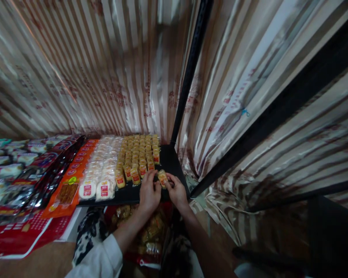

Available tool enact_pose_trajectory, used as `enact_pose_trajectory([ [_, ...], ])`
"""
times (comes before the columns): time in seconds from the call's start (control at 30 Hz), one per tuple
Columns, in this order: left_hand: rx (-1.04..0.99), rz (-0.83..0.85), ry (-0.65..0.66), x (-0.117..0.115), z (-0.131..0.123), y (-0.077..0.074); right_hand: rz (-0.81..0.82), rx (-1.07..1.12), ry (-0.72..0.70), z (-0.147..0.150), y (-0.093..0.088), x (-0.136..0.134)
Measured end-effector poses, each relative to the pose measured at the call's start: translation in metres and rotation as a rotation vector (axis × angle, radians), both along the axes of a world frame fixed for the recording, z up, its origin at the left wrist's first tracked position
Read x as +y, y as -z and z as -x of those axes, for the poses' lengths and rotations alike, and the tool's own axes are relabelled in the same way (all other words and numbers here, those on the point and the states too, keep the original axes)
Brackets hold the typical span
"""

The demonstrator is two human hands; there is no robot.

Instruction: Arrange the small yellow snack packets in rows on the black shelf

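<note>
My right hand [177, 193] pinches a small yellow wrapped snack packet [162, 178] with a red label, thumb and fingers at its right side. My left hand [150, 193] is beside it, fingers curled and thumb close to the packet's left side; whether anything is between those fingers is hidden. Just beyond the left fingertips stand closely packed rows of similar yellow packets [135, 175], upright on the black shelf [169, 160]. Below my forearms, a red bag [143, 262] contains more wrapped yellow packets [155, 227].
Left of the yellow rows are clear packs of round white cakes [104, 189], orange snack bags [65, 193], dark shiny packs [31, 185] and white packets [10, 170]. A black post [188, 85] rises at the shelf's back corner. Striped plastic sheeting [118, 69] hangs behind.
</note>
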State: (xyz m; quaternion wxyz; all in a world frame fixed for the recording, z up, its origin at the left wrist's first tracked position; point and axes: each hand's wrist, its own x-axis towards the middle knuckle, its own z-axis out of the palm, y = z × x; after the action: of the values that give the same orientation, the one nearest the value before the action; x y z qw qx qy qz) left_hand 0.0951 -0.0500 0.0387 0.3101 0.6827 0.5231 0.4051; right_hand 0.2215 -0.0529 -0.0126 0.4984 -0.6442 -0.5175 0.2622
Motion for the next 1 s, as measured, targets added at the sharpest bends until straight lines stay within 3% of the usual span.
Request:
enact_pose_trajectory([
  [0.17,-0.054,0.108,0.034,-0.003,-0.020,0.021,-0.009,0.066,0.125,-0.002,0.017,0.041],
  [0.43,-0.138,0.292,-0.038,0.021,-0.034,0.040,0.045,-0.050,0.101,0.003,0.018,0.087],
  [0.73,-0.268,0.405,-0.058,0.029,-0.033,0.060,0.067,-0.056,0.079,0.008,0.029,0.095],
  [1.0,-0.497,0.449,-0.040,0.031,-0.039,0.076,-0.063,-0.130,0.045,0.003,0.035,0.096],
])
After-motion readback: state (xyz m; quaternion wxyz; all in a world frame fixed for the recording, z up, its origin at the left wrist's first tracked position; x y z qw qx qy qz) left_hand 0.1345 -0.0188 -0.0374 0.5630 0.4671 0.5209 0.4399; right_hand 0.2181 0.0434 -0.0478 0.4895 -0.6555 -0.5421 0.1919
